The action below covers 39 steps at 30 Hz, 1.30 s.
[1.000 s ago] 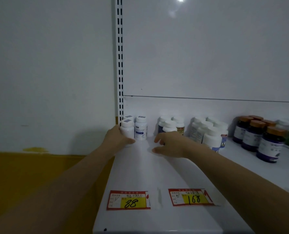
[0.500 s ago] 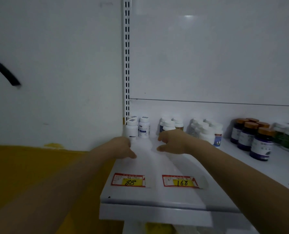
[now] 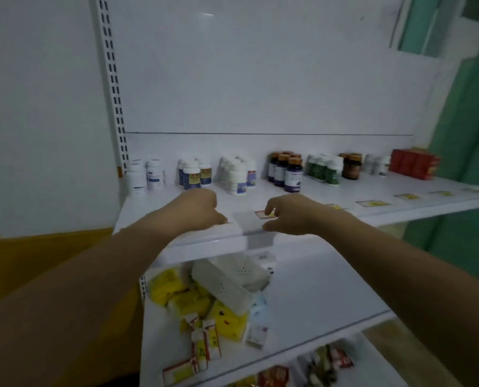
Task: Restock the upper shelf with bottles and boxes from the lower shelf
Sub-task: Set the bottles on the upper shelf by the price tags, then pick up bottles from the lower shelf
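Slotted upright (image 3: 114,93), price tag (image 3: 372,203), green wall (image 3: 463,141)
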Tool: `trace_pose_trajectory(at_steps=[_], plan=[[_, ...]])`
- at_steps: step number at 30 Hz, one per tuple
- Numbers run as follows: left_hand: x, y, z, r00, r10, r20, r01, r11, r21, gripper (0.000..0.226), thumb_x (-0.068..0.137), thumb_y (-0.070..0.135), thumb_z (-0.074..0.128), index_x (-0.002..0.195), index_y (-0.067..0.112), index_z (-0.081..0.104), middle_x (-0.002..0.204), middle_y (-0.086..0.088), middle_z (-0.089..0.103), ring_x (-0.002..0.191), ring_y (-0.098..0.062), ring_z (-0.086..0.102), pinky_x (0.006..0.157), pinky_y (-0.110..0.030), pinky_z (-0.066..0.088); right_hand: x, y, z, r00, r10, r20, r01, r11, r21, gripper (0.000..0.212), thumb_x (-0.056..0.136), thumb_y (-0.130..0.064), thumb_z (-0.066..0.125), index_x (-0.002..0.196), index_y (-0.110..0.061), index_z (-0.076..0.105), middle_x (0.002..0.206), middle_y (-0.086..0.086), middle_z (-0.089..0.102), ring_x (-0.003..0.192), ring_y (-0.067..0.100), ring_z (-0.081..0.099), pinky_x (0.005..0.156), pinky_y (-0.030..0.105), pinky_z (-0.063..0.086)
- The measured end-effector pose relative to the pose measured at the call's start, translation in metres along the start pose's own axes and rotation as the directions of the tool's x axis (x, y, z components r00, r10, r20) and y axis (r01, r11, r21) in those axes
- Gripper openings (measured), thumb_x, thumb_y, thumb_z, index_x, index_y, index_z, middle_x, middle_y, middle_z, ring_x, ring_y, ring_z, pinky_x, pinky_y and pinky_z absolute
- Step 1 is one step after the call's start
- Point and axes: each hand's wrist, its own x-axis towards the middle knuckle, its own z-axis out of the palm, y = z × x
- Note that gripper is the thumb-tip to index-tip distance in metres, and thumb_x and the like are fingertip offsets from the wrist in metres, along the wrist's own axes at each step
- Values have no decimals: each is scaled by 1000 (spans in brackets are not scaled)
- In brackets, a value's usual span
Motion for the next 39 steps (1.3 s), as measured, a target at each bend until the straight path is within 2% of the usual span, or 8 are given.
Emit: trace_pose_trajectory(at_steps=[6, 8, 10, 13, 17, 26, 33, 39], plan=[[-13, 120, 49, 960, 223, 169, -218, 975, -49, 47, 89, 42, 58, 119, 7, 59, 122, -11, 60, 98, -21, 52, 81, -29, 41, -100, 94, 9, 972, 236, -1, -236, 971, 26, 48, 90, -41, 58, 131, -17, 50, 133, 7, 53, 120, 23, 51, 95, 31, 42], [-13, 157, 69, 942, 265, 206, -258, 964, -62, 48, 89, 43, 58, 123, 8, 55, 125, -10, 57, 105, -22, 52, 85, -30, 42, -132, 133, 16, 946, 323, 2, -323, 945, 44, 50, 89, -41, 59, 132, -16, 50, 133, 8, 53, 119, 23, 51, 95, 31, 42], [-13, 194, 92, 924, 301, 238, -288, 954, -87, 48, 89, 41, 58, 124, 8, 53, 125, -10, 55, 107, -23, 52, 85, -30, 42, -164, 172, 21, 917, 398, 9, -397, 915, 63, 51, 89, -40, 59, 133, -16, 49, 134, 9, 53, 118, 24, 53, 96, 31, 44], [-8, 246, 128, 897, 341, 281, -313, 939, -140, 47, 89, 39, 58, 124, 7, 52, 118, -9, 55, 99, -21, 51, 79, -27, 39, -201, 230, 28, 879, 476, 28, -477, 876, 74, 51, 89, -39, 59, 134, -15, 49, 135, 9, 52, 119, 24, 52, 95, 31, 43], [13, 319, 169, 876, 349, 332, -312, 936, -161, 54, 90, 40, 58, 132, 10, 46, 132, -9, 50, 117, -23, 50, 88, -27, 41, -226, 318, 35, 838, 544, 47, -546, 836, 56, 52, 89, -40, 59, 134, -16, 49, 134, 8, 53, 119, 24, 52, 93, 30, 43], [90, 441, 244, 914, 219, 342, -174, 972, -157, 55, 88, 40, 59, 133, 10, 45, 134, -13, 47, 119, -28, 49, 98, -35, 44, -214, 496, 54, 840, 528, 124, -536, 843, 41, 52, 89, -38, 59, 135, -15, 47, 135, 8, 52, 120, 25, 52, 95, 31, 43], [171, 485, 307, 928, 108, 357, -73, 991, -112, 54, 88, 40, 58, 131, 8, 47, 132, -14, 49, 117, -30, 51, 98, -39, 45, -143, 596, 96, 881, 433, 194, -454, 888, 80, 51, 91, -35, 57, 136, -15, 45, 133, 11, 52, 116, 25, 54, 94, 32, 45], [255, 512, 370, 929, 32, 367, -2, 997, -82, 56, 90, 42, 55, 134, 10, 45, 133, -13, 47, 118, -31, 50, 99, -40, 45, -66, 677, 145, 886, 395, 242, -420, 905, 62, 51, 90, -39, 57, 136, -19, 44, 134, 9, 52, 117, 24, 53, 95, 32, 44]])
